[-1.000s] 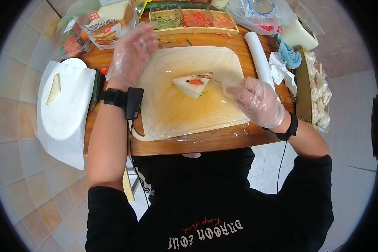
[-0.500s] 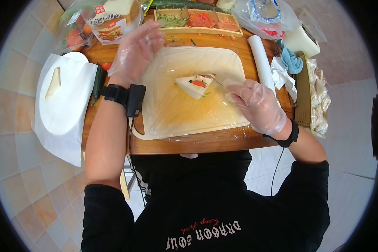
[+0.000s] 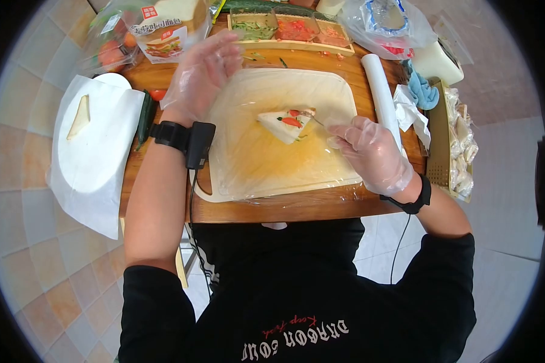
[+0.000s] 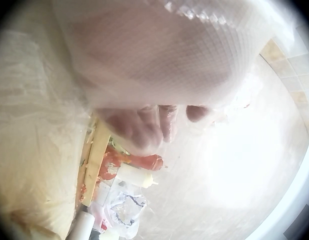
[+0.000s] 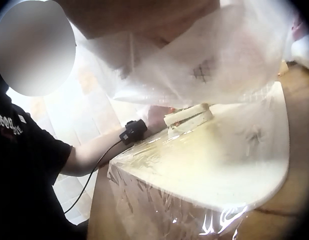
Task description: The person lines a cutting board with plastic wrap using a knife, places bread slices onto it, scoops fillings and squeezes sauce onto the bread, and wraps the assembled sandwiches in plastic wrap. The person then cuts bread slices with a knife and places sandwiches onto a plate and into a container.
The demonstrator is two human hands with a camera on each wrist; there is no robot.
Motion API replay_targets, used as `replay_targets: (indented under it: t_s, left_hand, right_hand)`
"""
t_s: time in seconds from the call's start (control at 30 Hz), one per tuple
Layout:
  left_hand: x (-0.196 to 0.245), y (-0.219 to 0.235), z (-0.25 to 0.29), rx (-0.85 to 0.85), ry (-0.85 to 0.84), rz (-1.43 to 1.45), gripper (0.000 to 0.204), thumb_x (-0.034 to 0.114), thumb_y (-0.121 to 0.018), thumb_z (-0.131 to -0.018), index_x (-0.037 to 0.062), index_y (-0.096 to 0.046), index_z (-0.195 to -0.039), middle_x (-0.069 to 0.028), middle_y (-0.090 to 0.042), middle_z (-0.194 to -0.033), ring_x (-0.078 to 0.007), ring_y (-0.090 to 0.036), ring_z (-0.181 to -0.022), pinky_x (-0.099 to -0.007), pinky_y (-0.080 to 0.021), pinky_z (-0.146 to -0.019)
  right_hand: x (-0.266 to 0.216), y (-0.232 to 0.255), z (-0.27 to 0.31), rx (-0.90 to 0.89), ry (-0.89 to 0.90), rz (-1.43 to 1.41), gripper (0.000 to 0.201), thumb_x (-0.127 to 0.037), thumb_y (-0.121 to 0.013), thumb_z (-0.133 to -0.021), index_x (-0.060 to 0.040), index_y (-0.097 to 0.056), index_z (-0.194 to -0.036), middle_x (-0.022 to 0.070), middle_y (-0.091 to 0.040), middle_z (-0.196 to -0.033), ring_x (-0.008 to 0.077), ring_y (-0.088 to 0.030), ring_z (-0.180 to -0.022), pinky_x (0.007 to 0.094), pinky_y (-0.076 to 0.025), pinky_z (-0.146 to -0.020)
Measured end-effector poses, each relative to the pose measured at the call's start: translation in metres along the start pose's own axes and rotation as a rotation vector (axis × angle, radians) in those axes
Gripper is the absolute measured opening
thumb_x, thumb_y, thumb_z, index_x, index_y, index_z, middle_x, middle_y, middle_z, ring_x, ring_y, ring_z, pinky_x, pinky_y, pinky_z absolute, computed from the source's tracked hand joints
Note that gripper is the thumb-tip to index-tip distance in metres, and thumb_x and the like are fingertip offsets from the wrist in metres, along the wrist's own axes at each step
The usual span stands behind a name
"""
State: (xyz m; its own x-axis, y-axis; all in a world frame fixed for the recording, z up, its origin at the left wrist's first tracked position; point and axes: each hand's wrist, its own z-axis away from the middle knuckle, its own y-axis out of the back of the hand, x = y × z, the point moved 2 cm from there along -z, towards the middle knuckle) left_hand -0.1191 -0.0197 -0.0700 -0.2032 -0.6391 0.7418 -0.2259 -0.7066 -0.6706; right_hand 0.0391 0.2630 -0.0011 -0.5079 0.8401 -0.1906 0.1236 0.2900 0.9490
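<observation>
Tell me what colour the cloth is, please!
Blue. The cloth shows best in the head view.

1 thin utensil (image 3: 317,120) slants toward 1 white, red-topped triangular sandwich (image 3: 277,125) lying on the board (image 3: 242,169).

Sandwich wedge (image 3: 278,128) on brd (image 3: 333,97), veg tray (image 3: 284,46) behind, paper (image 3: 106,199) to L, roll (image 3: 378,91) + basket (image 3: 442,151) to R

From far away I count two hands, the left hand (image 3: 203,74) and the right hand (image 3: 374,154); one sandwich wedge (image 3: 280,128), one thin tool (image 3: 317,120), one cutting board (image 3: 242,172), three clear containers (image 3: 255,36), one white roll (image 3: 380,94) and one blue cloth (image 3: 423,94).
</observation>
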Motion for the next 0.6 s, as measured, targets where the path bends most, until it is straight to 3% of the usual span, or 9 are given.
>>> replay_targets:
  t_s: [0.3,0.4,0.5,0.57,0.6]
  left_hand:
    - [-0.003,0.006,-0.003,-0.02,0.017,0.019,0.03,0.025,-0.063,-0.101,0.0017,-0.073,-0.118,-0.0041,-0.065,-0.101,-0.0152,-0.063,-0.098,-0.0278,-0.051,-0.092]
    - [-0.003,0.003,-0.001,-0.027,0.005,0.014,0.03,0.025,-0.063,-0.102,0.0012,-0.073,-0.118,-0.004,-0.065,-0.102,-0.0151,-0.063,-0.099,-0.028,-0.051,-0.092]
    - [-0.002,0.002,0.0,-0.029,0.001,0.014,0.03,0.025,-0.062,-0.102,0.0012,-0.072,-0.118,-0.004,-0.066,-0.103,-0.0148,-0.063,-0.1,-0.0286,-0.051,-0.094]
    - [-0.003,0.002,0.0,-0.04,-0.005,0.019,0.03,0.025,-0.062,-0.103,0.0012,-0.072,-0.119,-0.004,-0.066,-0.104,-0.0146,-0.063,-0.101,-0.029,-0.051,-0.094]
    - [-0.004,0.003,-0.001,-0.046,-0.012,0.024,0.031,0.025,-0.062,-0.103,0.0012,-0.071,-0.12,-0.004,-0.066,-0.104,-0.0146,-0.063,-0.101,-0.0293,-0.051,-0.095]
  right_hand:
    - [-0.001,0.003,-0.001,-0.057,-0.086,-0.008,0.022,-0.007,-0.08,-0.085,-0.006,-0.078,-0.107,0.0137,-0.064,-0.083,0.0322,-0.065,-0.079,0.0389,-0.054,-0.07]
    - [0.005,0.006,-0.003,0.027,-0.019,-0.017,0.026,-0.006,-0.079,-0.08,-0.0104,-0.077,-0.106,0.0118,-0.058,-0.077,0.0315,-0.064,-0.072,0.0397,-0.054,-0.067]
    - [0.019,0.019,-0.009,0.058,0.013,0.023,0.025,-0.009,-0.078,-0.085,-0.008,-0.078,-0.11,0.0105,-0.066,-0.083,0.0257,-0.068,-0.075,0.0361,-0.054,-0.068]
    - [0.042,0.028,-0.021,0.181,-0.205,-0.424,0.024,-0.011,-0.076,-0.091,-0.0041,-0.077,-0.114,0.0101,-0.073,-0.09,0.018,-0.071,-0.078,0.0318,-0.054,-0.071]
    - [0.05,0.036,-0.032,0.19,-0.206,-0.419,0.024,-0.011,-0.076,-0.091,-0.0041,-0.077,-0.114,0.0101,-0.073,-0.09,0.018,-0.071,-0.078,0.0318,-0.054,-0.071]
